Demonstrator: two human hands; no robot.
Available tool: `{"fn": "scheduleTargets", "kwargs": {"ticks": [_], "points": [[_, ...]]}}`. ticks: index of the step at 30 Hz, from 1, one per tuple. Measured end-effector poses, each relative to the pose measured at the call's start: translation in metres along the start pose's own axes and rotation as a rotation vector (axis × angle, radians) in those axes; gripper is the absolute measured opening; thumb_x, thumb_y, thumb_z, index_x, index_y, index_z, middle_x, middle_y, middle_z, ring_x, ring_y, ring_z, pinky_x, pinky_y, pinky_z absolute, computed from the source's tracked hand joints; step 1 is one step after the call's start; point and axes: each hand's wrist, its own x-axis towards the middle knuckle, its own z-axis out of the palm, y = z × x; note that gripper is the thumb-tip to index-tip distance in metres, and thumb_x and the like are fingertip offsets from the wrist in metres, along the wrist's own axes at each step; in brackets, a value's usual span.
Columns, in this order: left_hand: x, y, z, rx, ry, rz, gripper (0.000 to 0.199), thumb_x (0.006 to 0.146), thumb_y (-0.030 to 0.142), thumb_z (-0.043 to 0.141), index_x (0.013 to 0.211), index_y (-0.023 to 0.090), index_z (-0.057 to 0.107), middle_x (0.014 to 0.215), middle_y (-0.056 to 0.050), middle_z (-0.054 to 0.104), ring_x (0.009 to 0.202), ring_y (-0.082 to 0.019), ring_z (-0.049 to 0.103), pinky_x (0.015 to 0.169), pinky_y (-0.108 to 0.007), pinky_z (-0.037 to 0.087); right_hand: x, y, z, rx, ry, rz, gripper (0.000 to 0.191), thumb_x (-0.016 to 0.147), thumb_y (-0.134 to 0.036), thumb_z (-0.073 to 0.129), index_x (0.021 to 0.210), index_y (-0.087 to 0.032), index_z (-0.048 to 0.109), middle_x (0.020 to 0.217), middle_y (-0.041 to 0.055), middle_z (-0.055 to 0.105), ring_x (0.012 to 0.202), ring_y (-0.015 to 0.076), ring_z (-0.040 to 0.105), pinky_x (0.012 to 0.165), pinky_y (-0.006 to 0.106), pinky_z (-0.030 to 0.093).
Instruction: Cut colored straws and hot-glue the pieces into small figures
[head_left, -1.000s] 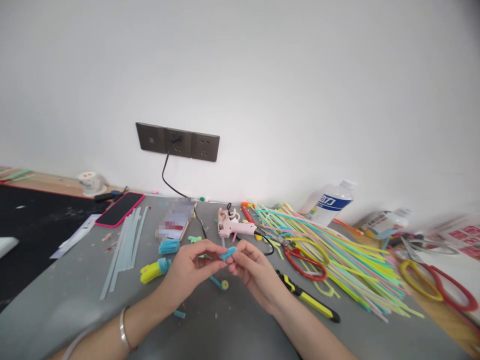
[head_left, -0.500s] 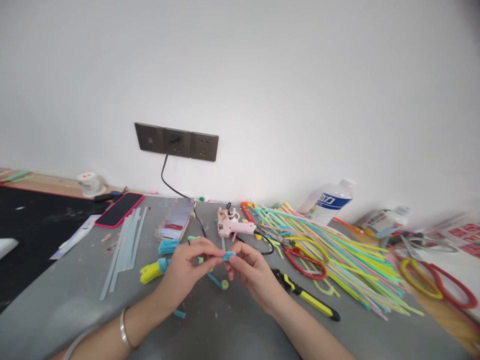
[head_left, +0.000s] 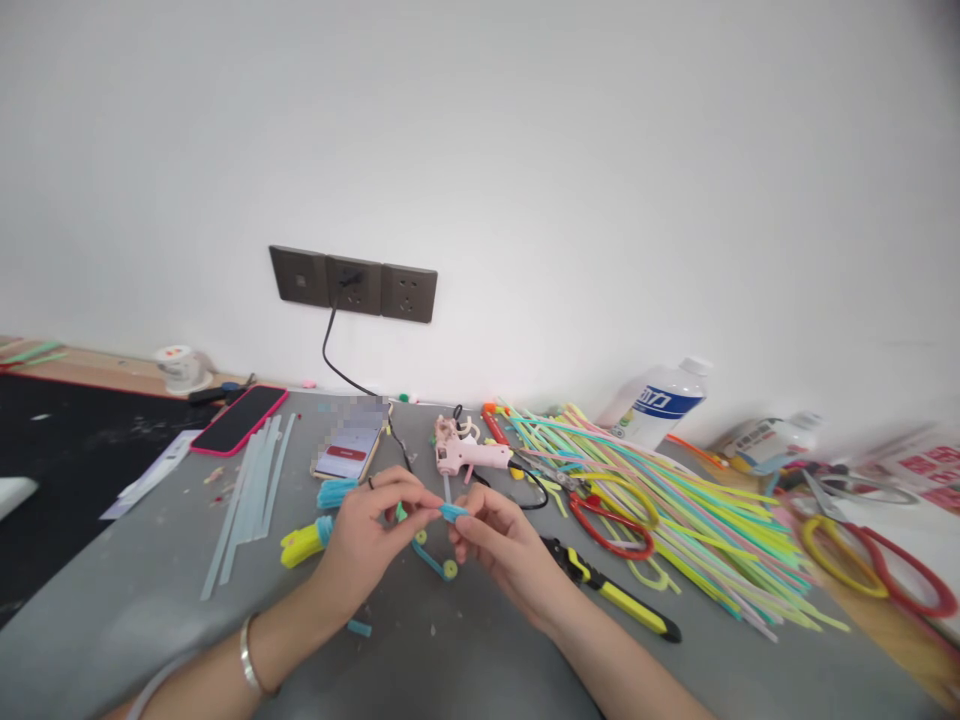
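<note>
Between my two hands is a small piece of blue pipe cleaner (head_left: 452, 512), bent or bundled short. My left hand (head_left: 382, 525) pinches its left end between thumb and fingertips. The thumb and curled fingers of my right hand (head_left: 499, 545) grip its right end. Just beyond them a pink glue gun (head_left: 469, 452) lies on the grey mat, a glue stick poking from it towards me. Left of my left hand are a blue pipe-cleaner bundle (head_left: 337, 492) and a yellow piece (head_left: 301, 544) wrapped in blue. A blue strip with a coiled yellow-green end (head_left: 449, 569) lies under my hands.
Many pastel pipe cleaners (head_left: 675, 500) spread across the right, with red-yellow scissors (head_left: 615, 520) and a yellow-black cutter (head_left: 630, 606) beside them. Glue sticks (head_left: 251, 500), a pink-cased phone (head_left: 240, 418) and another phone (head_left: 351, 445) lie left. A white bottle (head_left: 664, 405) stands by the wall.
My left fingertips have shifted slightly left and up along the blue piece, showing more of it. My right hand keeps its hold.
</note>
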Motion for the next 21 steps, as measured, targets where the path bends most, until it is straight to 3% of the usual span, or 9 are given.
{"fn": "scheduleTargets", "kwargs": {"ticks": [17,21], "points": [[-0.0033,0.0047,0.0025,-0.003,0.101,0.072,0.010,0.081,0.015,0.069,0.075,0.021,0.075,0.075,-0.001,0.069,0.062,-0.012,0.059,0.056,-0.021,0.046,0.0002,0.0075,0.0028,-0.087,-0.017,-0.070,0.033,0.074,-0.039,0.083,0.066,-0.017,0.060,0.069,-0.0008,0.065,0.058,0.0107,0.057,0.058,0.024,0.046],[-0.0055,0.0041,0.0028,0.026,0.109,0.079,0.011,0.081,0.014,0.069,0.075,0.022,0.074,0.077,-0.001,0.070,0.071,-0.015,0.064,0.064,-0.023,0.050,0.0010,0.0100,0.0035,-0.075,-0.041,-0.072,0.033,0.072,-0.038,0.084,0.064,-0.017,0.060,0.068,-0.0005,0.066,0.057,0.0104,0.057,0.056,0.024,0.044]]}}
